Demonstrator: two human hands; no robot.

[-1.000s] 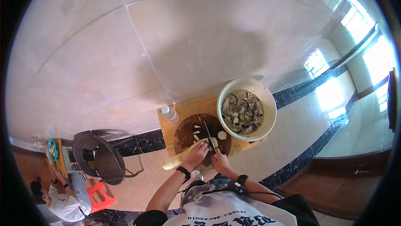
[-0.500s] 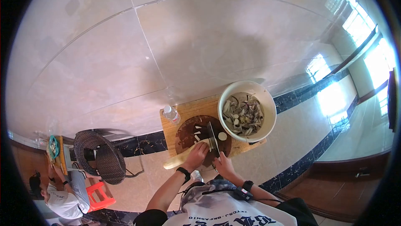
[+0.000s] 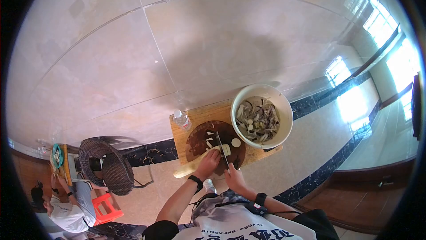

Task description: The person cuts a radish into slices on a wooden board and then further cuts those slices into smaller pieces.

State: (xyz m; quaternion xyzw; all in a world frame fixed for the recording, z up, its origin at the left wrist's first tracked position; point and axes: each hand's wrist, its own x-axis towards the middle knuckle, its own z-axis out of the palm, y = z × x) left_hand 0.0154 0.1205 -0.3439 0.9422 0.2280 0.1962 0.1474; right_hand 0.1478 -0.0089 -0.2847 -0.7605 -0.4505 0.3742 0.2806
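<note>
My left hand [image 3: 208,164] is closed over a long pale vegetable [image 3: 186,169], pressing it on the round brown cutting board [image 3: 194,144]. The vegetable's kind I cannot make out. In my right hand [image 3: 235,179] is the handle of a kitchen knife [image 3: 223,148], its blade upright at the vegetable's cut end, close to my left fingertips. Cut slices [image 3: 226,149] lean just right of the blade. A round slice [image 3: 236,143] lies further right, and several small white pieces [image 3: 209,144] lie left of the blade.
A white basin [image 3: 287,128] of cut vegetables in liquid stands on the wooden table [image 3: 179,143], right of the board. A plastic bottle [image 3: 182,120] stands at the left. Further left are a wicker chair [image 3: 117,175], a red stool [image 3: 106,209] and another person [image 3: 66,215] near a green basket [image 3: 55,156].
The knife has shifted slightly left along the vegetable, and cut slices now show to the right of its blade. My left hand has barely moved.
</note>
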